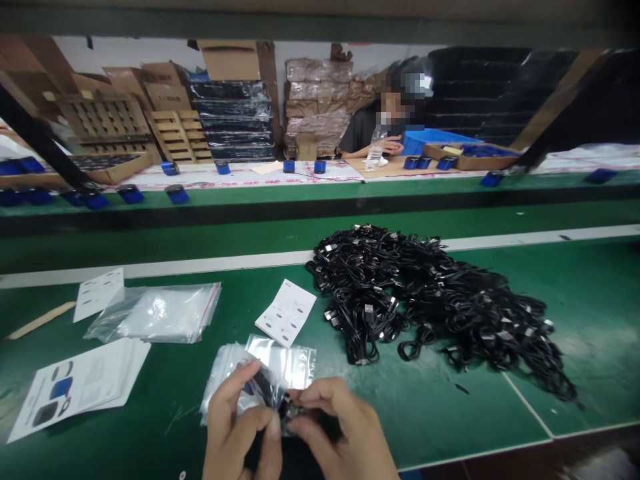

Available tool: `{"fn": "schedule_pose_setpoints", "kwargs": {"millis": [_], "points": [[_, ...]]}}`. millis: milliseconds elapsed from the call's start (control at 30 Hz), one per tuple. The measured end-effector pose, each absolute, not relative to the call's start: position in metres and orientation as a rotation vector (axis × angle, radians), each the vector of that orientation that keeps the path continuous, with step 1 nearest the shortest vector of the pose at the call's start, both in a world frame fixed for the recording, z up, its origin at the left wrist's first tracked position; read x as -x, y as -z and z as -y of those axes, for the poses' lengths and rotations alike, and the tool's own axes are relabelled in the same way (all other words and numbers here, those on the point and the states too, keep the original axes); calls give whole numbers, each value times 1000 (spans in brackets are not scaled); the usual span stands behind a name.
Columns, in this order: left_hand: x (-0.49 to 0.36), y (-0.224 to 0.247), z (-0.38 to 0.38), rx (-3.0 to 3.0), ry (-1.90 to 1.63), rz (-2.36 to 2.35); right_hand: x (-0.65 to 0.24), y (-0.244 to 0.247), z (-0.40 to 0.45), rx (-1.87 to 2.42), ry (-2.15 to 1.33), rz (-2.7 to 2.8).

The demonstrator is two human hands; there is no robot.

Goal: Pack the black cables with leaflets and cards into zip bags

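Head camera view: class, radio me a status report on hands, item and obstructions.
Left hand, right hand pinching a dark item. Item partly hidden. Clear bags just beyond; black cables piled apart, no obstruction seen.

Well beyond the left hand (237,427) I see wrapped stacks (233,120); past the right hand (345,427), a co-worker (357,137) with a clear bottle (375,153).

Pink lettering (273,181) resembling "anko" repeats along the white covering (197,175); leaflet print (86,367) is illegible.
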State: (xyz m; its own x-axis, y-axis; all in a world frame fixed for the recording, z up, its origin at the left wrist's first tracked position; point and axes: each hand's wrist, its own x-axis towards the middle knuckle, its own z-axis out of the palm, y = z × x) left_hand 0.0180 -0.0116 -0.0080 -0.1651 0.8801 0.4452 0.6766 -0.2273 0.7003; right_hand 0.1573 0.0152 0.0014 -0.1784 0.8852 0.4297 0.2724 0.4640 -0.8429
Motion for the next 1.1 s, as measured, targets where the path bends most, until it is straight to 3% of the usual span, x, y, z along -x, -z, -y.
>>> {"fn": "schedule_pose_setpoints", "kwargs": {"millis": [200,333,400,633,933,1100], "points": [[-30,16,11,-2132,-1440,-1647,-149,2,-19,1268,-613,1603],[-24,6,9,-2297,-1388,-1561,-156,-2,-24,1276,-1124,1642],[-13,-4,6,-2293,-1277,-1579,-161,-10,-26,1186,-1216,1840],[14,-22,-6,-1613,-699,-1496,-167,-30,-31,1123,-1154,2062],[5,-30,-11,-1249,-787,-1455,-177,-28,-27,1172,-1378,1751],[8,-29,-12,-1226,-855,-1439,-176,-30,-33,1249,-1335,1618]]}}
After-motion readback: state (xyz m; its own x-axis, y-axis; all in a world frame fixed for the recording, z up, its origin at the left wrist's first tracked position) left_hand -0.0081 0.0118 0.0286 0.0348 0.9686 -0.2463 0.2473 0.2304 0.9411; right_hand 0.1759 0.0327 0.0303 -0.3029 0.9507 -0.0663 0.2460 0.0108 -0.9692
